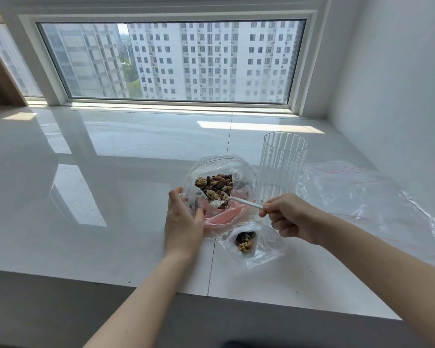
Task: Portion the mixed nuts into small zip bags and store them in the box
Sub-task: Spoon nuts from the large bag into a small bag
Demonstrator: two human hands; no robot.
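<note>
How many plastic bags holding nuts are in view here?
2. The large bag of mixed nuts is held open by the left hand; the small zip bag with a few nuts lies just nearer, under the right hand. Empty bags lie right.

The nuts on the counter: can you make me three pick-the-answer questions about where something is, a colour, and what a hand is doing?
1. Where is the small clear zip bag with a few nuts?
A. Nearer the person than the big clear bag of mixed nuts
B. Inside the ribbed clear glass
C. On the windowsill

2. What colour is the plastic spoon?
A. Red
B. White
C. Black

3. What is the right hand doing?
A. Resting flat
B. Lifting the glass
C. Gripping the spoon handle

Answers: 1 A, it lies on the white counter below the big bag. 2 B, its handle shows white. 3 C, fingers close round the handle while the left hand holds the big bag open.
</note>
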